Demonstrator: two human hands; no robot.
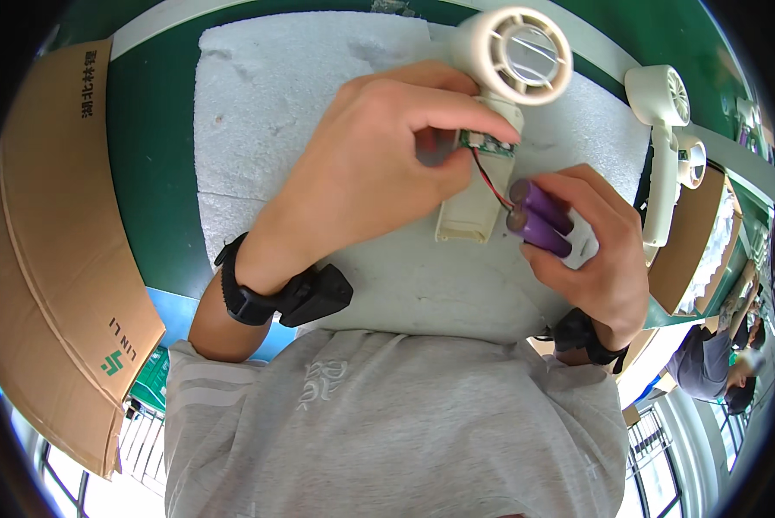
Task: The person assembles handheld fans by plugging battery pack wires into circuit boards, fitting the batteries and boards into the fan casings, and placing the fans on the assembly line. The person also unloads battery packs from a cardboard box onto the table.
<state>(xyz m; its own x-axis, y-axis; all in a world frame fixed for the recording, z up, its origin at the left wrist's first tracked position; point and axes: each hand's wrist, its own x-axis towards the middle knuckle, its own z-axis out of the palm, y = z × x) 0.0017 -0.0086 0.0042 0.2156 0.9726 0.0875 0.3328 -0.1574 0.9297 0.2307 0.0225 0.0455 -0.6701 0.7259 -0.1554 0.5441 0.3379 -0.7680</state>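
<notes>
While the left hand (379,164) pinches a small green circuit board (488,143) at the cream handheld fan (500,95), the right hand (595,250) grips two purple battery cells (538,220); the thin wires (489,183) between could tear if pulled apart.

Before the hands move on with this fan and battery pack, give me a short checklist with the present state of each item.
1. Left hand has a grip on the cream handheld fan at its handle: ok.
2. Green circuit board is pinned by the left fingertips: ok.
3. Right hand holds the purple battery pack, apart from the handle: ok.
4. Red and black wires run from board to pack, unbroken: ok as far as visible; solder joints cannot tell.
5. Pack seated in the open handle: not ok, it is outside.
6. White foam pad lies under the work: ok.
</notes>
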